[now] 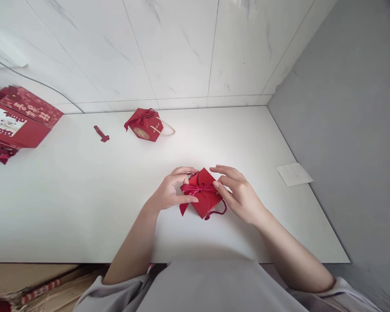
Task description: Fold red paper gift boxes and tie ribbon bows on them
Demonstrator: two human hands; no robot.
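Note:
A small red gift box (204, 207) sits on the white table in front of me, tied across the top with a shiny red ribbon bow (199, 190). My left hand (173, 190) holds the box from the left, its thumb along the near side and its fingers on the far side. On the right, my right hand (238, 190) has its thumb and index finger together at the bow's right end, while its other fingers stay apart. A dark red cord handle (221, 212) loops out at the box's lower right.
Farther back stands another red gift box (146, 125) with a bow and a pale rope handle. Left of it lies a small red strip (101, 133). Larger red printed boxes (29, 115) fill the far left. White paper (294, 174) overhangs the right table edge.

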